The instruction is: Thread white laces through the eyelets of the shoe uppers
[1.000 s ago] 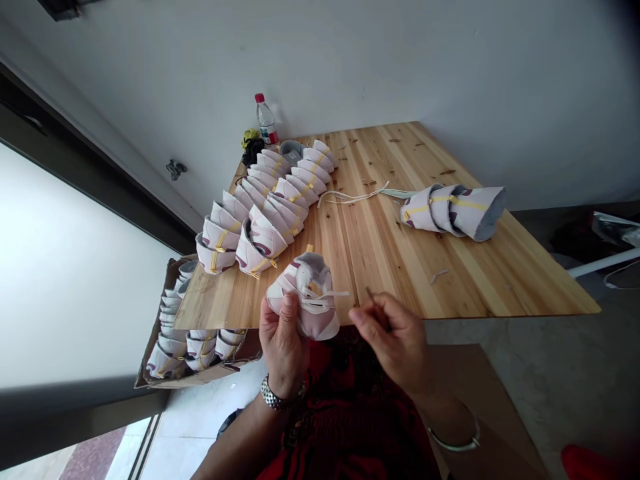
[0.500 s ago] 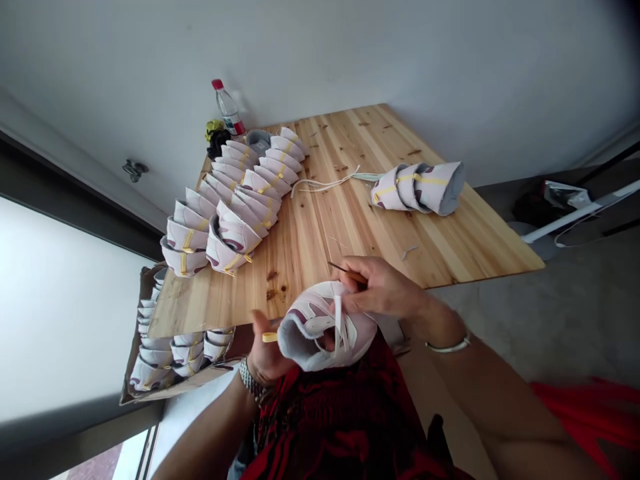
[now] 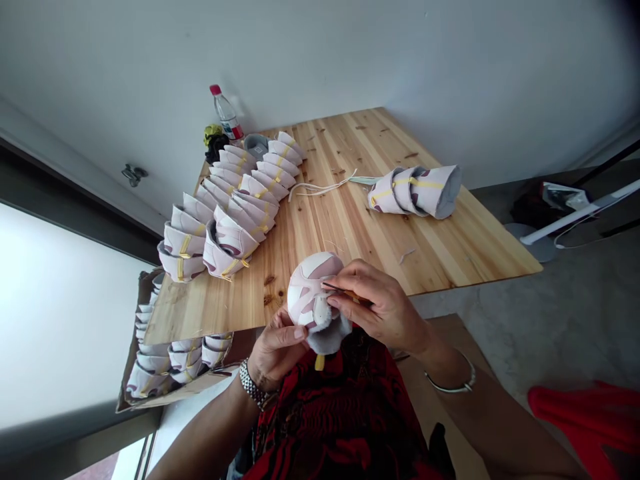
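Observation:
My left hand grips a pale pink and white shoe upper by its side, thumb on top. The upper is above my lap at the table's front edge. Its toe points away from me, and the grey-lined opening with a yellow pull tab faces me. In my closed right hand is a thin dark-tipped tool with a brown handle; its tip is at the upper's eyelet area. My right fingertips also touch the upper there. Whether they pinch a lace as well is hidden.
Two long rows of nested uppers lie on the wooden table's left side, a bottle behind them. Loose white laces and a short nested stack lie farther right. Below left, a box holds more uppers.
The upper has turned so its toe points away and its opening faces me. My left hand's thumb now lies on its side. My right hand has shifted slightly, bringing the tool tip to the eyelets.

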Action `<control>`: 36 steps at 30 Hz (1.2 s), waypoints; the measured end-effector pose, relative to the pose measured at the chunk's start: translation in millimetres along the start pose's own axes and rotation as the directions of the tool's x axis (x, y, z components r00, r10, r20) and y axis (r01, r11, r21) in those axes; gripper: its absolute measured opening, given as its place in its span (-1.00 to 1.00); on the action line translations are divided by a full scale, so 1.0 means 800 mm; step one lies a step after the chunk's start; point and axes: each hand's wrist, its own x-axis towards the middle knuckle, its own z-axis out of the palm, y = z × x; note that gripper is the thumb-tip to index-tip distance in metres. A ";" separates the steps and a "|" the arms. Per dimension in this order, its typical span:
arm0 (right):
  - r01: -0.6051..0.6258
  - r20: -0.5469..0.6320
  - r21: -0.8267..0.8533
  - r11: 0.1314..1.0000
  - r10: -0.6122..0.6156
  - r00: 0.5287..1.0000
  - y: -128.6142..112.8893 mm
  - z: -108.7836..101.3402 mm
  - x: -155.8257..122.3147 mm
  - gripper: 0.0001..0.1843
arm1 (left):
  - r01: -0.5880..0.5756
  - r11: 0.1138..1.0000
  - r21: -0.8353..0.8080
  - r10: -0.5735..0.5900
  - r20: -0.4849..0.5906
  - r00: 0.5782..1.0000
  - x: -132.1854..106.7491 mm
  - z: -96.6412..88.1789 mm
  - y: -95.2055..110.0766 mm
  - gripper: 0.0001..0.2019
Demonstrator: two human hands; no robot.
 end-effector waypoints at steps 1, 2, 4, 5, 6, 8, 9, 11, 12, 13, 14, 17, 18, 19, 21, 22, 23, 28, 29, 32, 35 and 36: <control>0.011 0.011 0.003 1.000 -0.011 1.000 0.002 0.002 -0.001 -0.77 | 0.018 1.000 0.013 -0.018 0.002 1.000 0.000 0.002 -0.001 -0.57; 0.029 0.027 -0.001 1.000 -0.028 0.999 0.004 0.004 -0.002 -0.77 | 0.037 0.999 0.023 -0.037 0.006 0.999 0.000 0.004 -0.001 -0.54; 0.069 0.070 -0.026 0.997 -0.067 0.995 0.006 0.006 -0.004 -0.80 | 0.063 0.997 0.036 -0.063 0.000 0.998 0.000 0.008 0.000 -0.51; 0.088 0.089 -0.043 0.995 -0.084 0.992 0.007 0.007 -0.005 -0.81 | 0.081 0.996 0.043 -0.080 -0.012 0.997 -0.001 0.010 0.000 -0.53; 0.109 0.098 -0.058 0.992 -0.103 0.990 0.008 0.007 -0.007 -0.82 | 0.103 0.993 0.051 -0.101 -0.032 0.994 -0.001 0.013 0.001 -0.56; 0.154 0.077 -0.083 0.985 -0.148 0.986 0.009 0.008 -0.011 -0.80 | 0.138 0.989 0.052 -0.133 -0.095 0.987 -0.001 0.017 0.000 -0.65; 0.181 0.052 -0.102 0.978 -0.176 0.983 0.010 0.008 -0.013 -0.77 | 0.144 0.989 0.039 -0.138 -0.122 0.983 -0.001 0.019 -0.001 -0.68; 0.229 0.018 -0.171 0.958 -0.230 0.973 0.011 0.007 -0.016 -0.73 | 0.132 0.991 -0.002 -0.131 -0.158 0.979 0.000 0.020 -0.003 -0.68; 0.249 0.017 -0.218 0.944 -0.251 0.968 0.011 0.006 -0.018 -0.72 | 0.124 0.992 -0.023 -0.126 -0.164 0.978 0.000 0.020 -0.004 -0.67; 0.265 0.027 -0.262 0.928 -0.267 0.963 0.010 0.005 -0.019 -0.72 | 0.121 0.992 -0.038 -0.126 -0.159 0.979 0.000 0.020 -0.004 -0.67; 0.278 0.044 -0.296 0.914 -0.278 0.960 0.010 0.004 -0.020 -0.73 | 0.121 0.992 -0.043 -0.126 -0.151 0.980 0.000 0.020 -0.004 -0.66; 0.309 0.094 -0.340 0.888 -0.295 0.951 0.008 -0.002 -0.021 -0.76 | 0.137 0.990 -0.024 -0.139 -0.122 0.983 0.000 0.018 -0.003 -0.67; 0.318 0.107 -0.340 0.885 -0.300 0.948 0.008 -0.003 -0.021 -0.77 | 0.145 0.989 -0.018 -0.146 -0.116 0.982 -0.001 0.017 -0.002 -0.66; 0.327 0.119 -0.337 0.883 -0.305 0.945 0.009 -0.004 -0.021 -0.78 | 0.154 0.988 -0.016 -0.154 -0.113 0.981 -0.001 0.016 -0.001 -0.66; 0.341 0.133 -0.331 0.880 -0.315 0.940 0.009 -0.006 -0.021 -0.79 | 0.168 0.986 -0.021 -0.169 -0.110 0.979 -0.002 0.014 0.000 -0.67; 0.346 0.139 -0.329 0.878 -0.318 0.938 0.010 -0.006 -0.021 -0.79 | 0.171 0.985 -0.027 -0.173 -0.109 0.979 -0.003 0.013 0.001 -0.68; 0.350 0.145 -0.332 0.876 -0.320 0.936 0.010 -0.006 -0.021 -0.79 | 0.170 0.985 -0.033 -0.172 -0.107 0.979 -0.003 0.012 0.001 -0.69; 0.364 0.156 -0.361 0.859 -0.329 0.931 0.010 -0.002 -0.020 -0.81 | 0.133 0.990 -0.046 -0.138 -0.124 0.983 -0.001 0.014 0.001 -0.68; 0.367 0.155 -0.366 0.855 -0.333 0.930 0.010 -0.002 -0.020 -0.82 | 0.129 0.990 -0.049 -0.135 -0.139 0.981 0.000 0.015 0.001 -0.68; 0.373 0.155 -0.368 0.852 -0.339 0.928 0.011 0.000 -0.020 -0.80 | 0.109 0.991 -0.074 -0.121 -0.177 0.977 0.002 0.019 0.001 -0.69; 0.369 0.154 -0.366 0.854 -0.336 0.929 0.013 0.001 -0.022 -0.79 | 0.078 0.993 -0.084 -0.092 -0.172 0.981 0.003 0.021 0.002 -0.72; 0.367 0.152 -0.370 0.854 -0.334 0.930 0.014 0.002 -0.023 -0.79 | 0.070 0.994 -0.084 -0.083 -0.170 0.982 0.003 0.021 0.002 -0.72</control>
